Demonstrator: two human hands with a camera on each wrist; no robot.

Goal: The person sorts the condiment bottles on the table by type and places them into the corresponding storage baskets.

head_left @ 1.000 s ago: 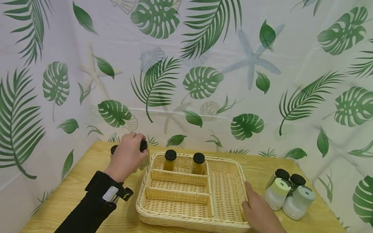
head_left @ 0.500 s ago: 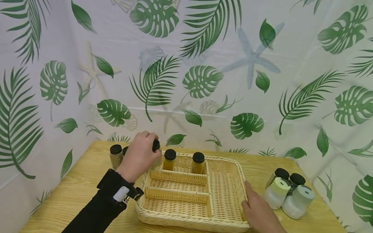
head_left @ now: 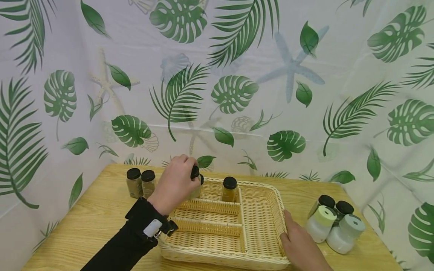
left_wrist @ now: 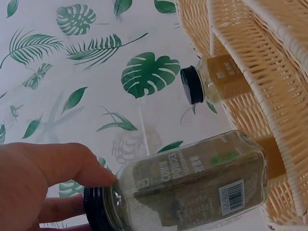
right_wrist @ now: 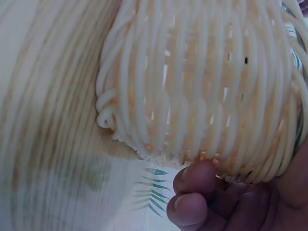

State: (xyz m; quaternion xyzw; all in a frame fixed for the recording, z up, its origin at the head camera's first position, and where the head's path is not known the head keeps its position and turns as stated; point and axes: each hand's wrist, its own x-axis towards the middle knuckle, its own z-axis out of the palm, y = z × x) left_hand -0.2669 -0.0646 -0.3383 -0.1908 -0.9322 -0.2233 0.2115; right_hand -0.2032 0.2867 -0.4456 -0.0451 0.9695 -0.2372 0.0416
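As the left hand [head_left: 176, 184] pinches the black lid [left_wrist: 100, 209] of a glass jar [left_wrist: 197, 185], I can read "cumin powder" on that jar through the left wrist camera, with a barcode label [left_wrist: 232, 196] near its base. Taking the middle of the wicker basket [head_left: 262, 218] as my clock centre in the head view, I place this hand and its jar between ten and eleven, at the far compartment on the left side. I cannot tell from here whether the jar's base touches the basket floor.

At eleven, I get only part of a second jar [left_wrist: 273, 156]; the held one hides the rest. A third jar [head_left: 229, 194], black-capped with amber contents, stands upright in the same far compartment at twelve.

Between three and four, the right hand [head_left: 303, 242] grips the basket's side, and my right wrist camera shows its fingers curled against the woven wall [right_wrist: 192, 96].

Just outside that side, at three, I have a close cluster on the wooden table [head_left: 91, 214]: two black-lidded jars [head_left: 344, 208], a bottle with a yellow-green cap [head_left: 317, 229] and a bottle with a grey-blue cap [head_left: 341, 241]. At ten, outside the basket, a pair of brownish jars [head_left: 135, 186] stands side by side. Leaf-print cloth [head_left: 244, 150] hangs beyond, at twelve.
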